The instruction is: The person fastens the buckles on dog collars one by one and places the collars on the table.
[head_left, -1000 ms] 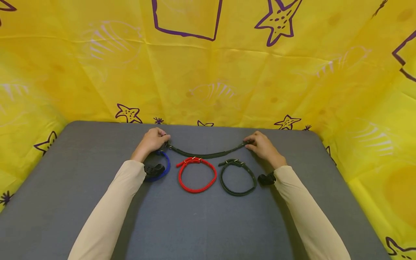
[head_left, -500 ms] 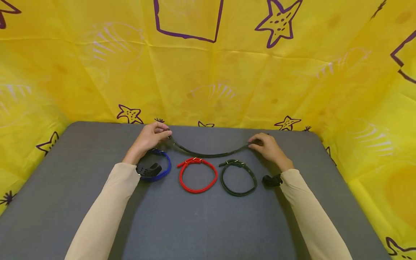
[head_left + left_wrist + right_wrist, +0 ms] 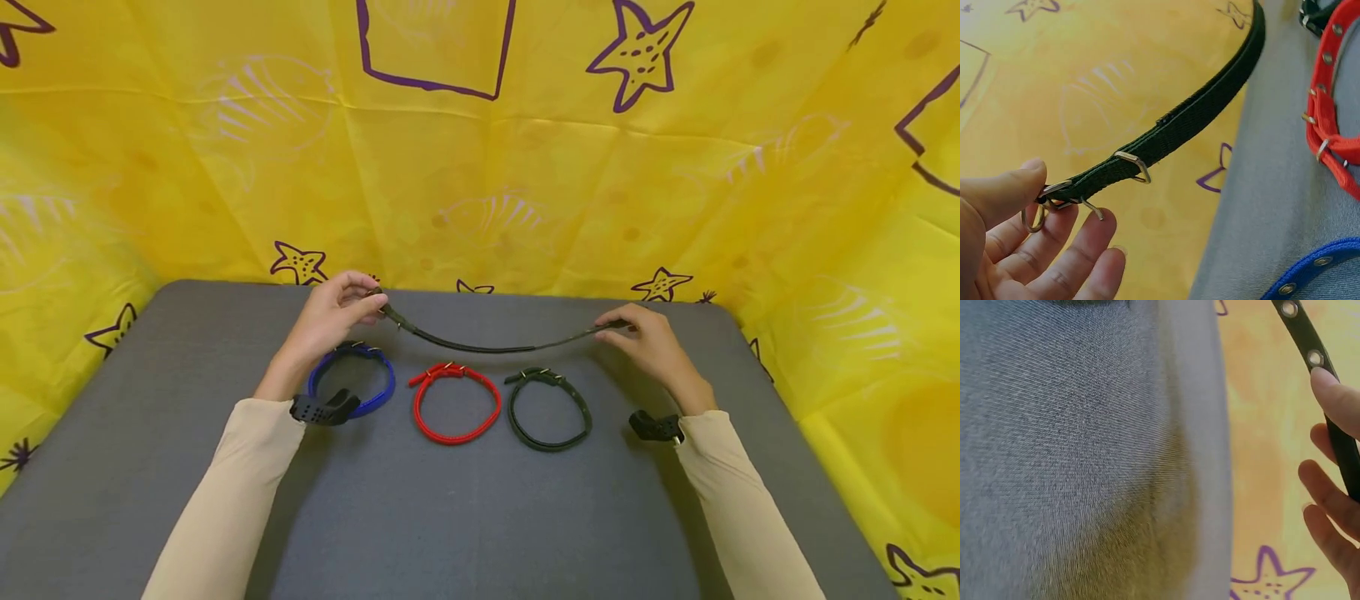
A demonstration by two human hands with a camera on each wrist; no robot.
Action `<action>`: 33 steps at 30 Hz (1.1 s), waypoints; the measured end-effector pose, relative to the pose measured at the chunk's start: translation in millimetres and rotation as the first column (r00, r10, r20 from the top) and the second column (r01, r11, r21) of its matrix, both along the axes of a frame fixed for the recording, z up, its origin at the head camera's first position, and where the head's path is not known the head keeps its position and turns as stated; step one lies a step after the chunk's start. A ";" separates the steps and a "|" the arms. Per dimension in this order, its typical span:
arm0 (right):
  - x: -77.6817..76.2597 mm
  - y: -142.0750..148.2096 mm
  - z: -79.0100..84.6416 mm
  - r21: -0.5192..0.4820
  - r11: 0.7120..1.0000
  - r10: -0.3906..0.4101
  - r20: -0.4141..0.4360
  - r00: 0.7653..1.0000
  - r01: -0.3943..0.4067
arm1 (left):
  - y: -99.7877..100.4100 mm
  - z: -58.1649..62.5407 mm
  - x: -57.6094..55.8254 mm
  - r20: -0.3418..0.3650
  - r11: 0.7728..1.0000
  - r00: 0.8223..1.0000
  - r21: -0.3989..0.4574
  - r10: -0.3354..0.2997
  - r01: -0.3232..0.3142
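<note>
A dark green collar (image 3: 480, 347), unbuckled, hangs in a shallow curve between my two hands above the far part of the table. My left hand (image 3: 326, 312) pinches its buckle end; the left wrist view shows the metal buckle (image 3: 1057, 190) and D-ring (image 3: 1036, 220) at the thumb and fingers. My right hand (image 3: 652, 346) pinches the other end, where the right wrist view shows metal eyelets (image 3: 1315, 358) beside the thumb. Below lie three buckled collars in a row: blue (image 3: 390, 375) by my left wrist, red (image 3: 456, 440) in the middle, dark green (image 3: 551, 448) to its right.
The grey table (image 3: 465, 525) ends at a yellow curtain (image 3: 480, 158) printed with starfish and fish, which stands behind it and on both sides. Black wrist cameras (image 3: 326, 408) sit on both wrists, the left one overlapping the blue collar in the head view.
Both hands have risen from the table and moved apart, lifting the open green collar and drawing it wider. More of the blue collar shows now. The three buckled collars stay in place.
</note>
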State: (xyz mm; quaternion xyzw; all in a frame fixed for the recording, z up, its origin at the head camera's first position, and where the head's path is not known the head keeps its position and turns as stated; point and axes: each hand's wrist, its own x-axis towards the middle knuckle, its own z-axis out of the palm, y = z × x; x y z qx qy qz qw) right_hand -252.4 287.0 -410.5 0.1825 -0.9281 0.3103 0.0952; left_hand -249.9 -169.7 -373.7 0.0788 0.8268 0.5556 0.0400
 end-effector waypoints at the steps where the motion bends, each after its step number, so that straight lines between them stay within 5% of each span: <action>1: 2.6 0.4 1.3 0.006 1.000 0.004 -0.011 1.000 -0.004 | -0.7 0.3 2.4 -0.006 1.000 1.000 0.002 0.001 -0.001; 11: 35.9 1.6 8.6 0.022 0.998 0.053 -0.101 0.993 -0.050 | -7.5 -2.1 27.4 -0.055 1.000 0.998 -0.001 -0.031 0.031; 19: 60.8 -9.1 5.5 -0.129 0.971 0.173 -0.204 0.964 -0.201 | -12.1 -3.8 43.8 0.028 0.991 0.992 -0.050 -0.125 0.126; 25: 68.7 -22.1 0.9 -0.188 0.929 0.284 -0.189 0.940 -0.318 | -8.6 -9.8 46.8 0.041 0.977 0.979 -0.067 -0.201 0.203; 33: 73.5 -30.8 -5.2 -0.234 0.927 0.257 -0.170 0.951 -0.292 | 0.1 -14.4 47.8 0.068 0.965 0.967 -0.069 -0.247 0.252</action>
